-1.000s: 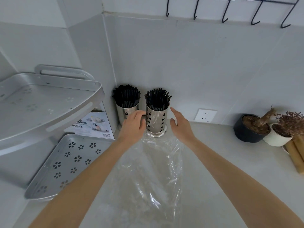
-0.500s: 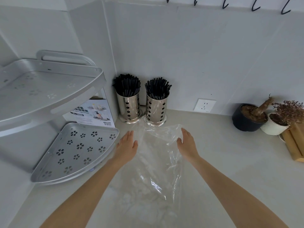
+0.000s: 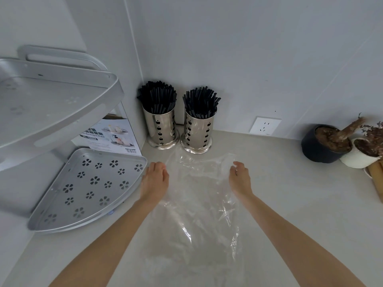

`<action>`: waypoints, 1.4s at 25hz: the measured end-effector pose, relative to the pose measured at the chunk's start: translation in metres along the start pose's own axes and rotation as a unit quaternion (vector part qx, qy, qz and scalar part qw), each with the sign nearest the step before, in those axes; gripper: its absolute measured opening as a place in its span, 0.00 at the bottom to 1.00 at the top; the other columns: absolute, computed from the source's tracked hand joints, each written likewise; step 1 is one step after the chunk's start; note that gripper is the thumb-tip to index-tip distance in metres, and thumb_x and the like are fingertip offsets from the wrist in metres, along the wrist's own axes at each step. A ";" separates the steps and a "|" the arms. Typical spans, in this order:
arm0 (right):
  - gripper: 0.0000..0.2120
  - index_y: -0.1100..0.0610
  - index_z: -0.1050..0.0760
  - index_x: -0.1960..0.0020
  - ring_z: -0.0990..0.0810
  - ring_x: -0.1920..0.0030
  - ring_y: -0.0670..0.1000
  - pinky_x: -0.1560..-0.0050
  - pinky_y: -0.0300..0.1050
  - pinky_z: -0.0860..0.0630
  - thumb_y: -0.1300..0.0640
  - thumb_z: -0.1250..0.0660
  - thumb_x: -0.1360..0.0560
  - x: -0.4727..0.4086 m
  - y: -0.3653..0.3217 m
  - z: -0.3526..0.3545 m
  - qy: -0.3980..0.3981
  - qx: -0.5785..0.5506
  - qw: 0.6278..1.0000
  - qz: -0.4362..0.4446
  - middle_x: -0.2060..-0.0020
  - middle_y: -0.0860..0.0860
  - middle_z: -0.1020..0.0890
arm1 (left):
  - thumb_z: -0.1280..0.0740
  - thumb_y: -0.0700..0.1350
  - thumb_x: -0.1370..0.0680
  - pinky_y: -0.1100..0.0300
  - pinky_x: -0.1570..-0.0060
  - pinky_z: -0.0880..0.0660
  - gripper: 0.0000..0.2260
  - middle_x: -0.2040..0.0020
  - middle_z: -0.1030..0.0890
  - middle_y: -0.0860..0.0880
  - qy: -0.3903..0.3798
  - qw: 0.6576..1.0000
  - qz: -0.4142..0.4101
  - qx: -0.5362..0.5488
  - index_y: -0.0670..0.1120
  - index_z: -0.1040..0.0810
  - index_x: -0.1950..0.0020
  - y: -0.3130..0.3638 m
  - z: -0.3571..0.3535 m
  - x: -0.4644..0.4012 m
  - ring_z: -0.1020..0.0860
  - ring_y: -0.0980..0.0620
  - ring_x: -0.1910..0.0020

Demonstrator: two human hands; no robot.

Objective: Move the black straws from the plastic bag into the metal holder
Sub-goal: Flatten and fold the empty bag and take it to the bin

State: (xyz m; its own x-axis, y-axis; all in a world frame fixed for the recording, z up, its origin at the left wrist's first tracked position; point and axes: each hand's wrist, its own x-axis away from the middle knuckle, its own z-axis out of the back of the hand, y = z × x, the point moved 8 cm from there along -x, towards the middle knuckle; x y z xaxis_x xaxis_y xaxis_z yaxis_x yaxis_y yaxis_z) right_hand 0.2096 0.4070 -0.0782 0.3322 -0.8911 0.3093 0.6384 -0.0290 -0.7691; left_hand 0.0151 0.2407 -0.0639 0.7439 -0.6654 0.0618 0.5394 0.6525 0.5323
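Two perforated metal holders stand in the counter's back corner, the left holder (image 3: pixel 161 129) and the right holder (image 3: pixel 196 133). Each is packed with upright black straws, the left bunch (image 3: pixel 158 96) and the right bunch (image 3: pixel 200 102). A clear plastic bag (image 3: pixel 196 204) lies flat and crumpled on the counter in front of them, with no straws visible inside. My left hand (image 3: pixel 154 182) rests at the bag's upper left corner, fingers curled. My right hand (image 3: pixel 240 179) is at the bag's upper right edge, fingers bent onto the plastic; a grip is unclear.
A two-tier silver corner rack (image 3: pixel 87 187) stands at the left, with a printed box (image 3: pixel 112 135) behind it. A wall socket (image 3: pixel 265 125) sits behind the counter. A dark plant pot (image 3: pixel 323 146), a white pot (image 3: pixel 360 156) and wooden pieces (image 3: pixel 377 179) crowd the right edge.
Both hands drew back from the right metal holder toward me and came down at the top corners of the plastic bag. The camera view tilted down.
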 end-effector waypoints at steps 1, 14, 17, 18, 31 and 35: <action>0.19 0.60 0.41 0.30 0.30 0.38 0.58 0.42 0.44 0.35 0.58 0.50 0.20 -0.005 -0.001 0.000 0.002 -0.010 1.000 -0.009 0.34 0.61 0.34 | 0.44 0.39 0.22 0.47 0.44 0.32 0.11 0.42 0.27 0.39 0.005 1.000 -0.005 0.004 0.38 0.29 0.43 0.003 0.001 -0.007 0.28 0.39 0.43; 0.11 0.60 0.27 0.45 0.24 0.57 0.51 0.70 0.27 0.32 0.56 0.44 0.22 -0.041 0.004 0.010 0.023 -0.076 0.996 -0.044 0.61 0.53 0.21 | 0.39 0.47 0.23 0.55 0.41 0.31 0.12 0.47 0.19 0.40 -0.071 0.958 0.150 0.234 0.42 0.21 0.47 0.005 -0.030 -0.066 0.24 0.43 0.42; 0.09 0.60 0.27 0.48 0.24 0.63 0.48 0.58 0.35 0.28 0.57 0.41 0.24 -0.037 0.006 0.014 0.025 -0.104 0.993 -0.041 0.67 0.50 0.21 | 0.34 0.46 0.26 0.59 0.50 0.27 0.10 0.58 0.19 0.45 -0.059 0.939 0.173 0.290 0.43 0.20 0.50 -0.003 -0.028 -0.059 0.22 0.48 0.53; 0.07 0.59 0.27 0.50 0.24 0.65 0.46 0.52 0.41 0.27 0.57 0.41 0.24 -0.036 0.009 0.016 0.025 -0.120 0.992 -0.042 0.68 0.48 0.22 | 0.34 0.45 0.26 0.62 0.57 0.28 0.08 0.62 0.22 0.47 -0.052 0.925 0.184 0.328 0.44 0.20 0.51 -0.005 -0.025 -0.057 0.24 0.51 0.60; 0.14 0.57 0.32 0.40 0.23 0.43 0.58 0.43 0.49 0.28 0.51 0.47 0.21 0.002 0.031 0.039 -0.003 -0.259 0.958 -0.123 0.45 0.59 0.22 | 0.42 0.53 0.22 0.56 0.48 0.30 0.20 0.44 0.26 0.48 -0.102 0.889 0.195 0.401 0.43 0.32 0.35 -0.014 -0.010 -0.009 0.27 0.51 0.47; 0.20 0.64 0.27 0.45 0.23 0.56 0.61 0.48 0.54 0.26 0.50 0.50 0.20 0.031 0.071 0.029 -0.021 -0.172 0.969 -0.174 0.58 0.59 0.23 | 0.39 0.51 0.23 0.58 0.54 0.29 0.24 0.49 0.25 0.45 -0.146 0.895 0.243 0.343 0.40 0.36 0.31 -0.049 -0.036 0.038 0.27 0.49 0.50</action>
State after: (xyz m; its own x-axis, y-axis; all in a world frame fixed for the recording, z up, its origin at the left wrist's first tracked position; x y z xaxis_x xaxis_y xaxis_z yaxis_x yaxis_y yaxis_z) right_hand 0.2858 0.3904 -0.1071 0.1706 -0.7814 0.6002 0.4504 -0.4800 -0.7528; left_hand 0.0311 0.1964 -0.1186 0.6361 -0.4945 0.5923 -0.2645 0.5814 0.7694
